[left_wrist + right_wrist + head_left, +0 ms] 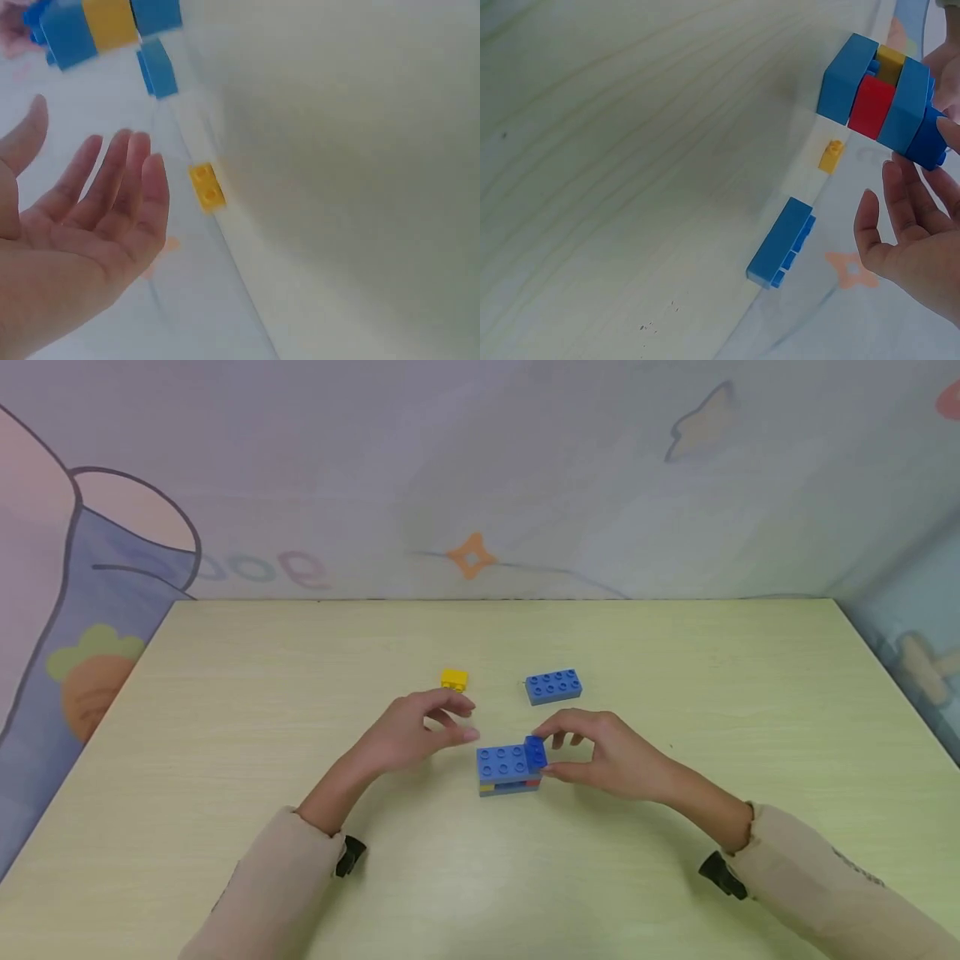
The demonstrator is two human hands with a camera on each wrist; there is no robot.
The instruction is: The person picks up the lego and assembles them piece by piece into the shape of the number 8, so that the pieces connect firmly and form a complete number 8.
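In the head view a block stack (501, 763) stands on the table, with a light blue studded brick on top and a light blue one below. Between these layers sit a red brick (872, 106) and a yellow brick (889, 64), one at each end. My right hand (611, 756) pinches a small dark blue brick (535, 753) between thumb and fingers at the right end of the stack's top. To the left of the stack is my left hand (420, 727), its fingers relaxed and apart from the bricks. The left wrist view shows its palm (97, 232) holding nothing.
Behind the left hand lies a small yellow brick (454, 679). A loose light blue brick (553, 686) with two rows of studs rests beyond the stack, to the right. The pale wooden table (225, 760) ends at a printed cloth backdrop (360, 477).
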